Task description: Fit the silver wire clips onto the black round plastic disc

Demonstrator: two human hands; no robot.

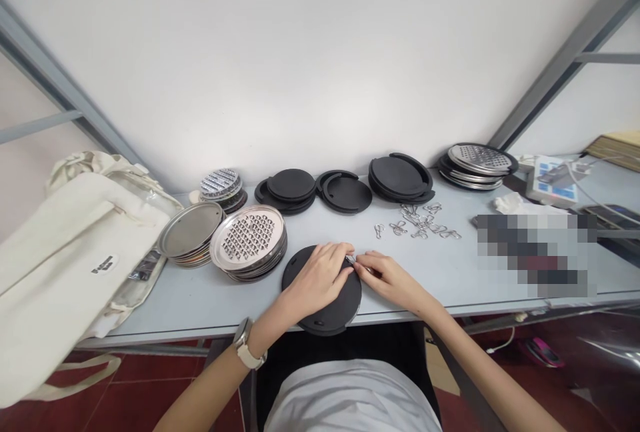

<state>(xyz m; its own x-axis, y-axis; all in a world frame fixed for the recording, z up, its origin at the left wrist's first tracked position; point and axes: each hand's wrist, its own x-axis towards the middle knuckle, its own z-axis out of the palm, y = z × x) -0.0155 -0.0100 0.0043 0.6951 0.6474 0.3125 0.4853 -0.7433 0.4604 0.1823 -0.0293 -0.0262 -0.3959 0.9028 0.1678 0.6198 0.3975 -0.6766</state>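
Note:
A black round plate (327, 322) with small slots lies at the table's front edge, partly over it. My left hand (321, 277) lies across its top, fingers and thumb closed on its right rim. There my right hand (391, 277) pinches a small metal wire clip (351, 260) against the rim; the fingers hide most of the clip. Behind my right hand several loose wire clips (423, 224) lie scattered. To the left of the plate is a stack of round metal grater discs (253, 235), beside a stack of plain metal discs (193, 232).
Along the wall stand black round plates (291, 185), curved black rims (347, 192), a black stack (400, 179) and a grater stack (477, 159). Small grater discs (220, 183) stand at the left. A cream bag (75, 252) covers the left end. A power strip (555, 179) lies right.

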